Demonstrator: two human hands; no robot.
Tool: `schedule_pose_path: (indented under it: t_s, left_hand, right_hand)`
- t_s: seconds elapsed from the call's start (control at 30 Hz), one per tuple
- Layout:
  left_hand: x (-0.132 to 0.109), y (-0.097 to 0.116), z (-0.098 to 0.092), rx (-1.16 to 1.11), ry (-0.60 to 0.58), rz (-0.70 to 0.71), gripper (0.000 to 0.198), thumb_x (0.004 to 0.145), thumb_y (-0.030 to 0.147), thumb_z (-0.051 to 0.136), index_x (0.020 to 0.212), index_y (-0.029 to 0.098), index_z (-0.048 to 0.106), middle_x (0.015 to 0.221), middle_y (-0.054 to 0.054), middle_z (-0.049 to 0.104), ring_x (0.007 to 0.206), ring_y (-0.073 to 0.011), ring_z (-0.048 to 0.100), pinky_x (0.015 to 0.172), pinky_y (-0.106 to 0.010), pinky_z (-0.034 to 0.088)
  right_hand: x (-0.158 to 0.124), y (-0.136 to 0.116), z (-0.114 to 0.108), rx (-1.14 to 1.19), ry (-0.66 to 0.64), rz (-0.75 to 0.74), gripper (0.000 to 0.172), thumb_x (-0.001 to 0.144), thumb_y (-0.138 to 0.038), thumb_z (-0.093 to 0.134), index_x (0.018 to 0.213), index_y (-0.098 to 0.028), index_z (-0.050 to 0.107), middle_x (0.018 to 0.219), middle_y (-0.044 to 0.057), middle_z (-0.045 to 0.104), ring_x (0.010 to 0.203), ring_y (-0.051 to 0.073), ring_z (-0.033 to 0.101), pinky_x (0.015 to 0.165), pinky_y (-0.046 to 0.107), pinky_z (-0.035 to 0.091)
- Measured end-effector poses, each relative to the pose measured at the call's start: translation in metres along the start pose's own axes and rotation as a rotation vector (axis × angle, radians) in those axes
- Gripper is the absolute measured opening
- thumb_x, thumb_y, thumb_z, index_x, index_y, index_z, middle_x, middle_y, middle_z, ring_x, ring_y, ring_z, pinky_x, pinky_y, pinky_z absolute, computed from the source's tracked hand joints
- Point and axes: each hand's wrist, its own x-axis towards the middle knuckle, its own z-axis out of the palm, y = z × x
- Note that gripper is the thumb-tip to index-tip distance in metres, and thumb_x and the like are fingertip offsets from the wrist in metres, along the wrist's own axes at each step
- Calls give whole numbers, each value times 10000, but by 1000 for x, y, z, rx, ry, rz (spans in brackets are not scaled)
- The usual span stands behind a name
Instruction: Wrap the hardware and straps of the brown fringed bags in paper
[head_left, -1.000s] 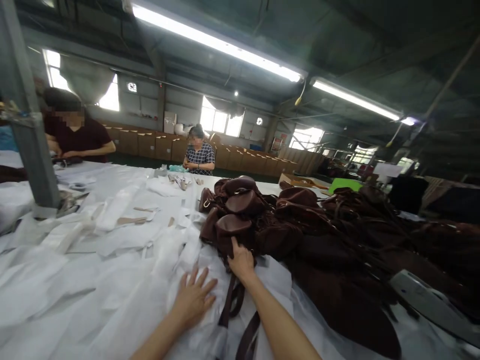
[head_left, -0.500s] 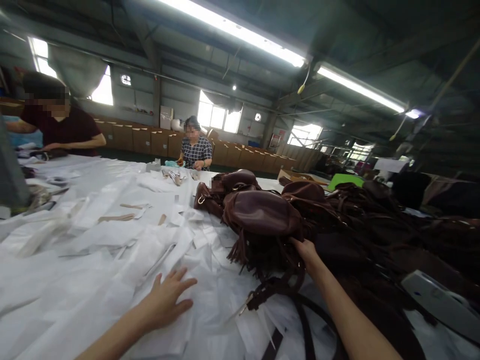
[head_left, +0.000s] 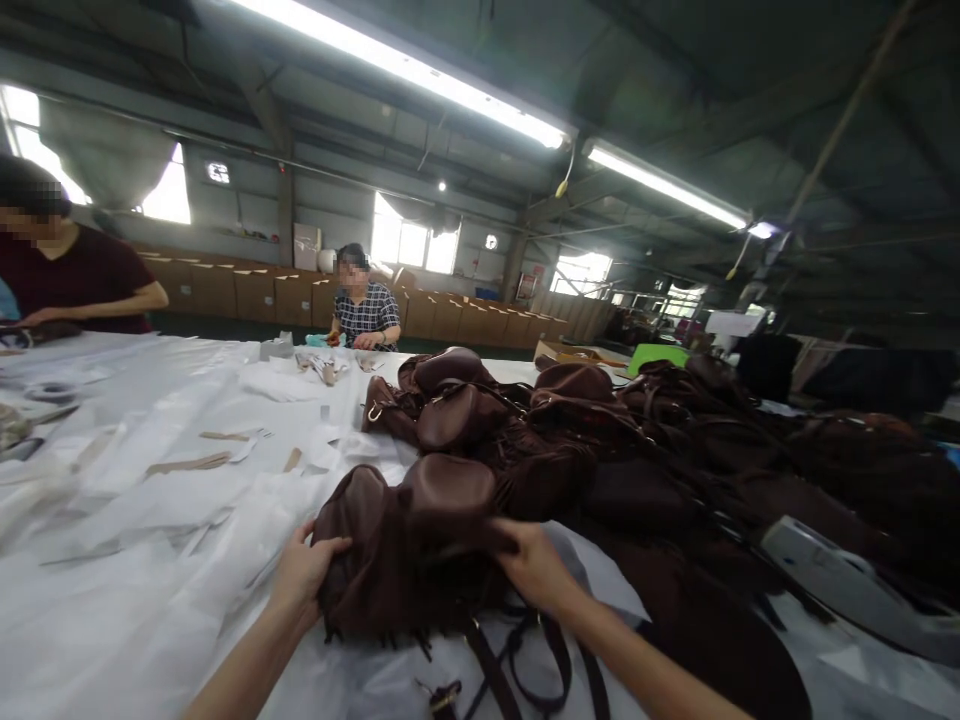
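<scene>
Between my hands is a dark brown leather bag (head_left: pixel 390 560) with fringe along its lower edge. My left hand (head_left: pixel 304 572) grips the bag's left side, thumb on top. On its right side, my right hand (head_left: pixel 536 560) pinches the edge of the leather; those fingertips are partly hidden. Black-brown straps (head_left: pixel 540 655) with a metal clasp (head_left: pixel 441 695) trail from the bag toward me over white sheets (head_left: pixel 187 580). Just behind lies a heap of similar brown bags (head_left: pixel 555 430).
A grey flat device (head_left: pixel 847 580) lies at the right beside the heap. Tan strips (head_left: pixel 187 462) and a tape roll (head_left: pixel 51 392) rest on the left of the table. Two co-workers, one in a checked shirt (head_left: pixel 367 312), one in a dark red shirt (head_left: pixel 97 270), are across the table.
My right hand has drawn one bag off the heap, toward me and left. My left hand, spread over the sheets before, now holds the bag's left side. The view has turned slightly right.
</scene>
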Motion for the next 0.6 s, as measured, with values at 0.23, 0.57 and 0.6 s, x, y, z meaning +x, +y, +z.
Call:
schedule_pose_path:
  t_s: [0.23,0.57,0.6]
  left_hand:
    - [-2,-8,-12,244,80,106,655,691,320,686,1279,151,455,1068,-153,696,961,-316,672,837,-447,533]
    - [-105,82,-49,458,-155,351,588,776,491,518,1236,125,528,1330,-203,526,1275,-379,443,1045,-525,346]
    - [-125,93,-59,372,-263,252,590,787,541,486,1218,142,546,1276,-189,577,1197,-375,525,988,-518,413]
  right_hand:
    - [147,-92,-138,224,688,-137,551,809,-532,571,1090,-58,591,936,99,693,844,200,655,681,322,554]
    - [124,-312,-191,366,628,-563,513,888,-428,440,1178,-15,534,1194,128,598,1179,249,545,852,351,492]
    - [107,-327,-185,346,599,-553,548,900,-438,377,1161,17,536,1170,121,605,1164,233,550,843,325,480]
